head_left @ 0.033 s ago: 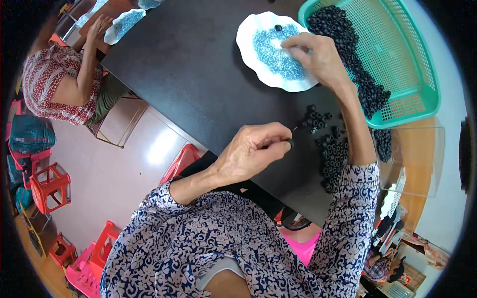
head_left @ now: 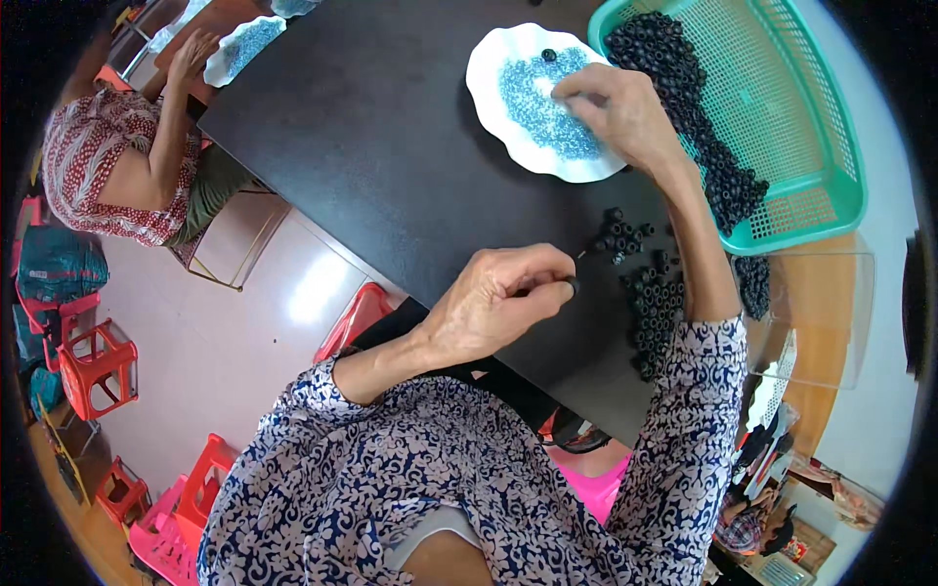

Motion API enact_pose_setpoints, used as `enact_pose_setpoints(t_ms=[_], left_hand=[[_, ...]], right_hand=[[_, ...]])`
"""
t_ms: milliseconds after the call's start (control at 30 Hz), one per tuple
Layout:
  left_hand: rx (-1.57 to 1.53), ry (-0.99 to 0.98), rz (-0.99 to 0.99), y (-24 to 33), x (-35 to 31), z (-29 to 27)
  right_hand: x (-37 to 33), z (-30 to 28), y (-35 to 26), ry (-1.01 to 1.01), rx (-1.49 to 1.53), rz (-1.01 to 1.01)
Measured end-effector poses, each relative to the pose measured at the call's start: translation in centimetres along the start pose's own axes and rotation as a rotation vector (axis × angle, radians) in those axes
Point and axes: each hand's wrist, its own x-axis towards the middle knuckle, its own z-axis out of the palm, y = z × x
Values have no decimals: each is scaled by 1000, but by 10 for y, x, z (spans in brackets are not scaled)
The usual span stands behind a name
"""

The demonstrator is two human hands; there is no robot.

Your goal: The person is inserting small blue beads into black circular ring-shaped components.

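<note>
We take the white wavy-edged plate (head_left: 486, 93) as our landmark: it lies on the dark table (head_left: 371, 127) and holds a spread of tiny bluish beads (head_left: 532, 112), with one black ring (head_left: 549, 55) at their far side. Our right hand (head_left: 627, 119) comes in over the plate's right side, thumb and forefinger lowered close together at the beads; we cannot tell whether any bead is between the fingertips. Our left hand (head_left: 498, 298) is on the near side of the plate, well apart from it, fingers curled in and thumb and forefinger pinched around a small black piece (head_left: 572, 285), mostly hidden by them. Right of the plate we have the green basket (head_left: 852, 190), its rim close to the plate's edge, with a heap of black beads (head_left: 674, 83) along its left side. Nearer to us than the plate, and a little to its right, loose black tubes (head_left: 655, 317) lie clustered on the table. Far left of the plate sits a co-worker in a red-and-white top (head_left: 103, 176), beside a second white plate (head_left: 213, 70).
</note>
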Motion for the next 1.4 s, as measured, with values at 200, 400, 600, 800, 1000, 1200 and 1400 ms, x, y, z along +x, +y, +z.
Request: enact_pose_setpoints(t_ms=[200, 400, 600, 800, 1000, 1200, 1400], left_hand=[[-26, -35, -23, 3, 1, -4], [69, -20, 86, 3, 2, -4], [99, -28, 95, 2, 3, -5], [92, -37, 110, 3, 3, -5], [101, -49, 120, 2, 3, -4], [116, -49, 106, 3, 2, -6], [119, -41, 122, 4, 2, -5]], right_hand=[[4, -1, 11, 98, -69, 77], [4, 4, 3, 81, -14, 95], [3, 2, 2, 27, -6, 41], [6, 0, 5, -20, -114, -100], [1, 2, 4, 24, -41, -4], [6, 4, -3, 15, -135, -66], [10, 11, -1, -5, -200, -55]])
